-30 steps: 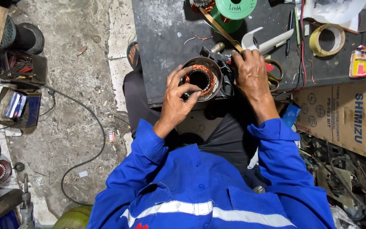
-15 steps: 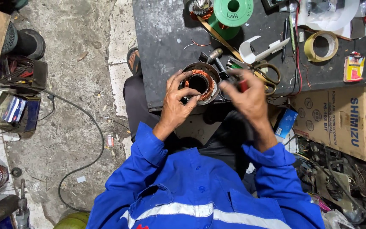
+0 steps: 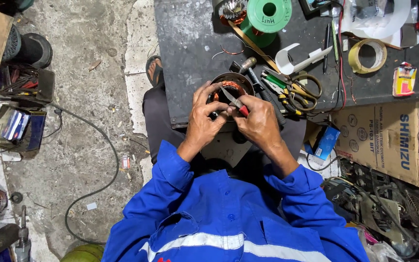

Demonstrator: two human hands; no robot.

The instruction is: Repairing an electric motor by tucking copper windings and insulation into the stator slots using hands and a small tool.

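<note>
Nearest, blue sleeves lead to both hands at the near edge of the dark metal table (image 3: 190,43). The left hand (image 3: 203,121) curls its fingers onto the rim of the round motor stator (image 3: 231,87) with copper windings. The right hand (image 3: 260,121) is closed around red-handled pliers (image 3: 236,103), tips inside the stator. Farther right lie scissors (image 3: 299,90), then a tape roll (image 3: 367,56); farthest, a green spool (image 3: 269,14).

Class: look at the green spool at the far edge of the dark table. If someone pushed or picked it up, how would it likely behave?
The green spool rests on a flat, round flange, so a push would probably slide it, not roll it. Tipped onto its rim, it could well roll across the table. If wound with wire like the copper strands nearby, it is likely heavy for its size, and the smooth plastic may be slippery.
</note>
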